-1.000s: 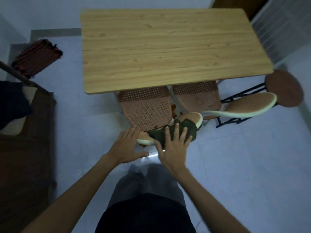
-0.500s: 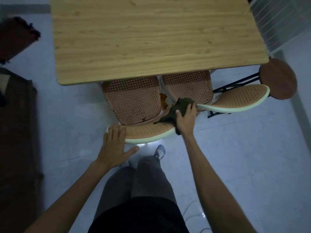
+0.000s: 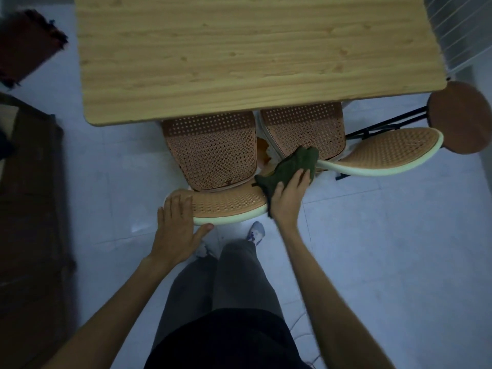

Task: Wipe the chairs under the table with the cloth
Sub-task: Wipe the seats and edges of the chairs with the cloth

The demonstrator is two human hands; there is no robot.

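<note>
Pale tiled floor (image 3: pixel 386 249) bears wooden table (image 3: pixel 239 57), two chairs (image 3: pixel 213 153).

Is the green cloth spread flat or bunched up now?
Bunched up. The green cloth shows folds and lumps under the right hand, between the two chair backs.

Two chairs (image 3: pixel 213 155) (image 3: pixel 303 129), one cloth (image 3: pixel 290 169), one table (image 3: pixel 253 54), one stool (image 3: pixel 459 117).

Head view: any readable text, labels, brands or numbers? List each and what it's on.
None readable.
Wooden table: bare wood grain, no label.
Two woven chairs and green cloth: no tags or print visible.
Round stool: plain.
Shoe: pale markings, too blurred to read as a logo.
</note>
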